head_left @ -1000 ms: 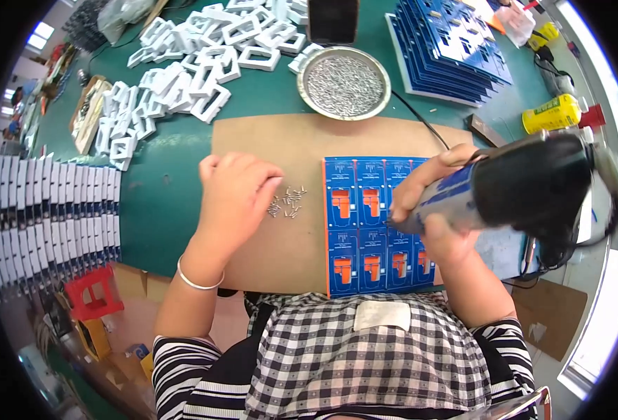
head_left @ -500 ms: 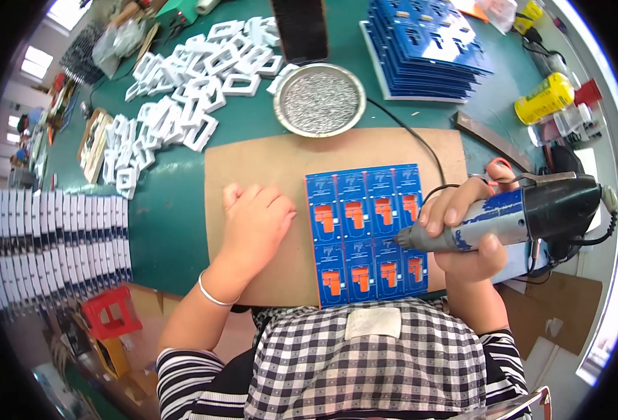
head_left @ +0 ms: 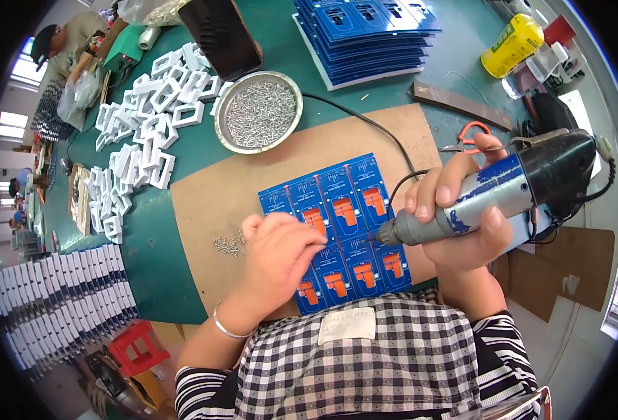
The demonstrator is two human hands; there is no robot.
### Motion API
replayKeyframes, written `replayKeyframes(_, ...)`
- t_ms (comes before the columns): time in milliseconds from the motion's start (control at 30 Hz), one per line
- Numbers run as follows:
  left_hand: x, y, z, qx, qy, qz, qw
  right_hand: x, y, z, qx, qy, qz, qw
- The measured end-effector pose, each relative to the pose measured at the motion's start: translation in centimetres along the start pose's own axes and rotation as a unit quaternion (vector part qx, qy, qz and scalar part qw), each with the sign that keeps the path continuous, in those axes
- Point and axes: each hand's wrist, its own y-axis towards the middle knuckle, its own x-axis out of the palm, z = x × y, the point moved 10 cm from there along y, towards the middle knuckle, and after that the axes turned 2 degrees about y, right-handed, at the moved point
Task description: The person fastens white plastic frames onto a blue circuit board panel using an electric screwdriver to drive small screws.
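Observation:
My right hand (head_left: 466, 252) is wrapped round a grey and black electric screwdriver (head_left: 492, 192), its chuck pointing left over the panel. Under it lies a blue circuit board panel (head_left: 344, 246) with several orange pieces in its cut-outs. Over the panel's left side, my left hand (head_left: 277, 255) is closed in a pinch, fingertips close to the panel; whatever they hold is too small to make out. A small heap of loose screws (head_left: 229, 245) lies beside that hand on the brown board (head_left: 207, 203).
A metal bowl of screws (head_left: 260, 112) stands beyond the panel, a dark phone (head_left: 221, 38) behind it. White plastic frames (head_left: 158, 112) are piled left. Stacked blue panels (head_left: 365, 49), a metal bar (head_left: 463, 105) and orange-handled scissors (head_left: 473, 133) lie right. Another person (head_left: 78, 42) works far left.
My left hand has moved from the brown board to the panel, its fingers now pinched. The loose screws have come into sight. My right hand keeps the screwdriver over the panel; the view has turned.

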Motion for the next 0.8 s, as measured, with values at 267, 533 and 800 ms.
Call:
replayKeyframes(267,2.1,0.9,0.8,-0.004,0.05,-0.001,0.999,-0.4,-0.3,-0.4,0.0,-0.027,-0.026,0.999)
replayKeyframes(533,2.4,1.2,1.0,-0.002,0.053,-0.004,0.999,-0.4,-0.7,0.4,0.048,0.011,-0.015,0.999)
replayKeyframes(800,2.0,0.8,1.0,0.029,0.07,0.033,0.997,3.7,-0.9,0.2,0.034,-0.131,-0.14,0.981)
